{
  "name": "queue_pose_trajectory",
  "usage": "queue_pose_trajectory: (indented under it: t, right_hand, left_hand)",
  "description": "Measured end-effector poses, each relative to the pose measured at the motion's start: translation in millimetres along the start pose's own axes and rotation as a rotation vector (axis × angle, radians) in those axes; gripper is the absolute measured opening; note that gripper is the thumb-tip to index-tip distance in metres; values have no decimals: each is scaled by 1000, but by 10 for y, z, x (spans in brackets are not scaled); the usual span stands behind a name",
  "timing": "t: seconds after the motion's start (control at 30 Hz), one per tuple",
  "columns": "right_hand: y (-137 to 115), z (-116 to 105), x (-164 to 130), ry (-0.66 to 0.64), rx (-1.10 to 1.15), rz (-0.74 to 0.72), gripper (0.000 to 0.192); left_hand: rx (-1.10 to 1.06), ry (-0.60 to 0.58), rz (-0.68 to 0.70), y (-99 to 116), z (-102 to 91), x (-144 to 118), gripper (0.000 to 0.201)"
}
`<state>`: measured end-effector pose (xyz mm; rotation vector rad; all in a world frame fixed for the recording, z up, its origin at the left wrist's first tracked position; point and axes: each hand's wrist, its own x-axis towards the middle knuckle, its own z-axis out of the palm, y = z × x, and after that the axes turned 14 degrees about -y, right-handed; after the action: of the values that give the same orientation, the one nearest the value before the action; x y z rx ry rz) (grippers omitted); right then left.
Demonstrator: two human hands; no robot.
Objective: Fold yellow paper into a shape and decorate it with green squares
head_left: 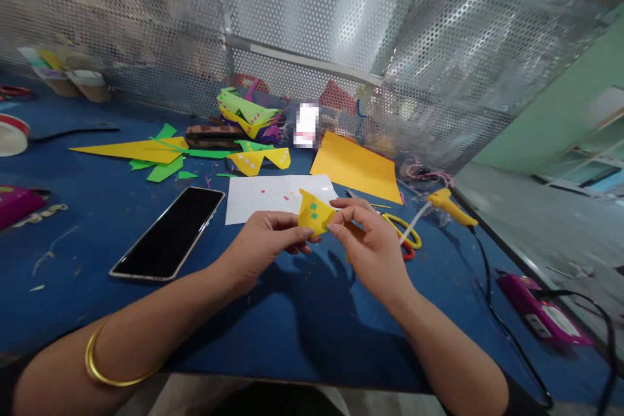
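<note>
A small yellow paper cutout (310, 210) with green squares on it is held up over the blue table. My left hand (273, 234) pinches its lower left part between thumb and fingers. The fingertips of my right hand (368, 234) close at its right edge, where a bit of green shows; part of the yellow paper runs behind this hand. Under and behind the cutout lies a white sheet (248, 198) with tiny pink and yellow bits. Scissors with yellow and red handles (409, 231) lie just beyond my right hand, partly covered by it.
A phone (168, 234) lies left of my hands. Behind are yellow mask-like cutouts (258, 161), green scraps (166, 169) and a yellow sheet (361, 169). A yellow glue gun (451, 208) with a black cord and a purple power strip (543, 309) are on the right. Perforated metal mesh (302, 19) stands behind.
</note>
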<state>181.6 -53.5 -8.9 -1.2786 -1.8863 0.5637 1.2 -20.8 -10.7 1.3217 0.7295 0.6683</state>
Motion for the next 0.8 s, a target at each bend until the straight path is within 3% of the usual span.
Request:
queue_pose_trajectory:
  t: [0.3, 0.8]
  right_hand:
    - [-25, 155, -42, 154, 2, -21, 6]
    - [-1, 205, -36, 170, -71, -67, 8]
  left_hand:
    - [-24, 29, 41, -27, 37, 1, 12]
    - [-59, 27, 42, -14, 61, -6, 13]
